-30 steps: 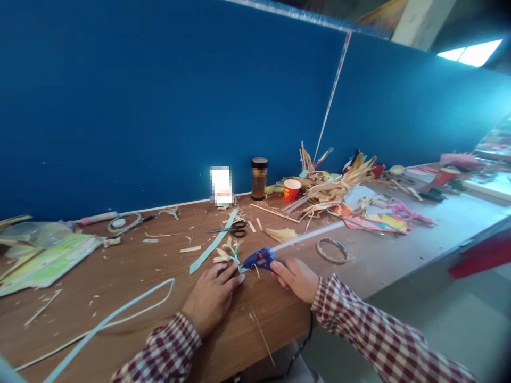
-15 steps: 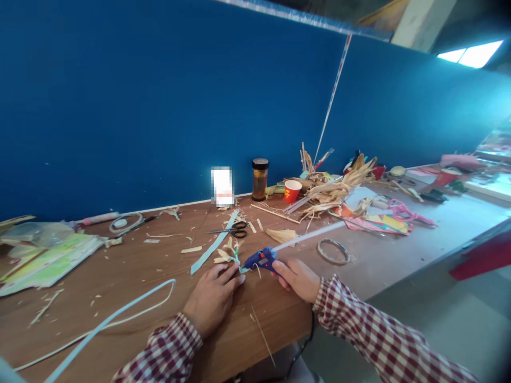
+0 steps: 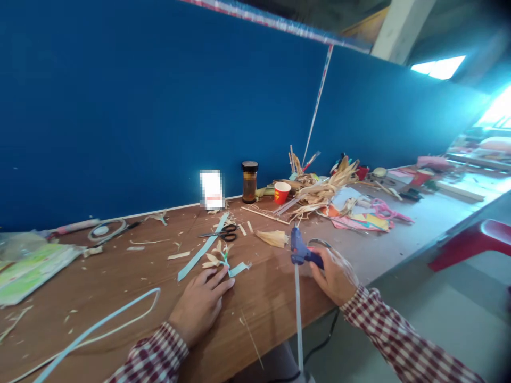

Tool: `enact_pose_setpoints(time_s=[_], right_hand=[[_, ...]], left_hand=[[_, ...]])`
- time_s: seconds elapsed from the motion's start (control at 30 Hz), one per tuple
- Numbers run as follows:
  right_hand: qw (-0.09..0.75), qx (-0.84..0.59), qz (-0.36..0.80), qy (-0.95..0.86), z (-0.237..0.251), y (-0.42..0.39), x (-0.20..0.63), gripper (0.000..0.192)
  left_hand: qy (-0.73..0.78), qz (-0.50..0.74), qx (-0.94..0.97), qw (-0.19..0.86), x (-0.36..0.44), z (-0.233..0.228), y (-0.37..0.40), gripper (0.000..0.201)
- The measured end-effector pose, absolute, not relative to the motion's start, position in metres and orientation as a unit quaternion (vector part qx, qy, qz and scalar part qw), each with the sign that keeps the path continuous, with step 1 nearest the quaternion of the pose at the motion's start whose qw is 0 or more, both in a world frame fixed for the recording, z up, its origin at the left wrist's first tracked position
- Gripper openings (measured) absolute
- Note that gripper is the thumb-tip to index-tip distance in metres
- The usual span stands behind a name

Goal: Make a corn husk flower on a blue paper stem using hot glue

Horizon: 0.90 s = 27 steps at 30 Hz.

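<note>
My right hand (image 3: pixel 334 275) grips a blue glue gun (image 3: pixel 300 251), nozzle pointing away from me, its white glue stick (image 3: pixel 297 314) trailing back toward me. The gun sits to the right of a small corn-husk piece tied with light blue ribbon (image 3: pixel 223 261). My left hand (image 3: pixel 202 303) lies flat on the wooden table (image 3: pixel 131 276), fingertips touching the ribbon's near end. Both sleeves are red-and-white check.
Black scissors (image 3: pixel 223 232) and a long blue strip (image 3: pixel 202 249) lie behind the husk piece. Further back stand a brown jar (image 3: pixel 249 182), a red paper cup (image 3: pixel 281 192) and a heap of dried husks (image 3: pixel 323 189). A tape ring lies behind the gun. A pale cord loop (image 3: pixel 99 324) lies left.
My right hand has pulled the glue gun away from the husk piece to the right and turned it, so the glue stick now points toward me. The left hand stays put.
</note>
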State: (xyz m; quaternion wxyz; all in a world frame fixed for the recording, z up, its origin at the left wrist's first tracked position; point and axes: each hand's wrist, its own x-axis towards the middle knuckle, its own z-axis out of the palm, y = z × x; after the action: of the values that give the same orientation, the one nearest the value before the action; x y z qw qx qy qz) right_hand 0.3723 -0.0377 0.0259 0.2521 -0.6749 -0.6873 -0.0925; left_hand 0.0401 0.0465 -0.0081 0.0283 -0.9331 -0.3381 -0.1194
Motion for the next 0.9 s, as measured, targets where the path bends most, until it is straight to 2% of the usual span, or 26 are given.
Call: enact_pose_setpoints(time_s=[0.23, 0.43, 0.57, 0.63, 0.73, 0.9], right_hand=[[0.184, -0.774, -0.14, -0.59, 0.0, -0.049, 0.441, 0.028], [0.156, -0.778, -0.146, -0.591, -0.005, -0.048, 0.447, 0.026], [0.145, -0.776, -0.14, -0.598, 0.003, -0.051, 0.453, 0.036], [0.156, -0.787, -0.137, -0.58, 0.012, -0.056, 0.458, 0.042], [0.202, -0.794, -0.098, -0.565, 0.036, -0.061, 0.448, 0.037], [0.293, -0.682, 0.011, -0.67, 0.075, -0.041, 0.352, 0.023]], left_hand=[[-0.326, -0.144, -0.934, 0.037, 0.038, -0.013, 0.05, 0.045], [-0.325, -0.132, -0.936, 0.021, 0.04, -0.006, 0.049, 0.047], [-0.323, -0.112, -0.94, 0.016, 0.041, -0.001, 0.048, 0.048], [-0.324, -0.116, -0.939, 0.017, 0.041, -0.001, 0.048, 0.048], [-0.328, -0.124, -0.936, 0.016, 0.041, -0.001, 0.046, 0.047], [-0.326, -0.124, -0.937, 0.007, 0.041, 0.001, 0.045, 0.048]])
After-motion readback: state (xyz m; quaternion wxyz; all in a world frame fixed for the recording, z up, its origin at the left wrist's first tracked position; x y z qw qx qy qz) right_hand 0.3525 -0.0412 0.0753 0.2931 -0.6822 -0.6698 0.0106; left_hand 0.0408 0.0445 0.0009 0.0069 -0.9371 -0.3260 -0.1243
